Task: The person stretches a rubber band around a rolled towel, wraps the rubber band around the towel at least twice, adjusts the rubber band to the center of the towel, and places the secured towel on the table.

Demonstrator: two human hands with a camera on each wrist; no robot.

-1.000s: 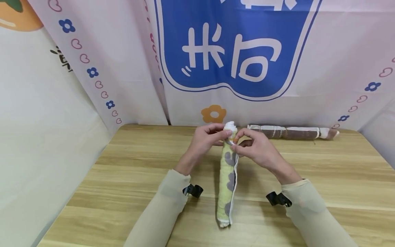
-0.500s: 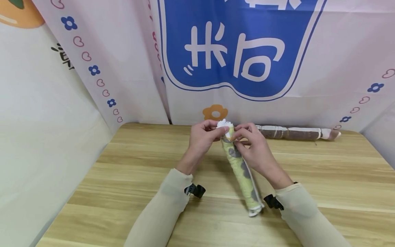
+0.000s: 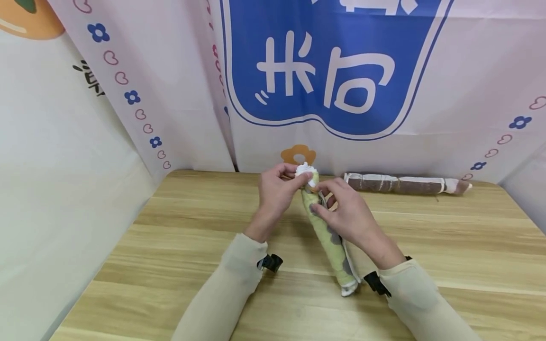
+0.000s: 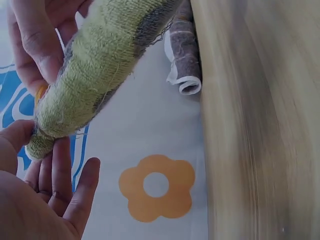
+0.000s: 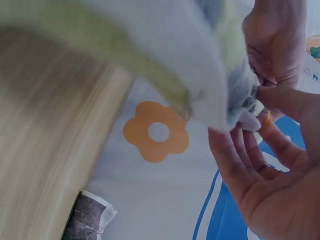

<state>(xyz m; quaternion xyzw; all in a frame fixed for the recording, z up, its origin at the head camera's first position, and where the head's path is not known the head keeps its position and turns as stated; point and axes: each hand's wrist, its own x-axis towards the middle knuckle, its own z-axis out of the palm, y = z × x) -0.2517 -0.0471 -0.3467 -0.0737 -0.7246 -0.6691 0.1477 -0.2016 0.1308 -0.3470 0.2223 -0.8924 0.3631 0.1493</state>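
A rolled towel (image 3: 328, 241), yellow-green with grey patches and a white edge, slants over the table, its white twisted end away from me. My left hand (image 3: 277, 192) pinches that far end between thumb and fingers. Just below, my right hand (image 3: 351, 215) holds the roll, its thumb on the near face and the other fingers curled behind. An orange elastic band (image 4: 40, 94) shows at the narrowed neck, by the right fingertips. How far the band goes round the towel is hidden. In the right wrist view, the towel's loose edge (image 5: 205, 95) hangs close to the camera.
A second rolled towel (image 3: 398, 184), brown with white edging, lies along the back edge of the wooden table (image 3: 170, 237). Right behind the table hangs a printed cloth backdrop (image 3: 256, 147). Each sleeve carries a small black wrist camera (image 3: 271, 262).
The towel's near end has swung right, so the roll now slants. Its far end has shifted slightly left with my left hand. My right thumb has slid down the roll, opening from the fingers.
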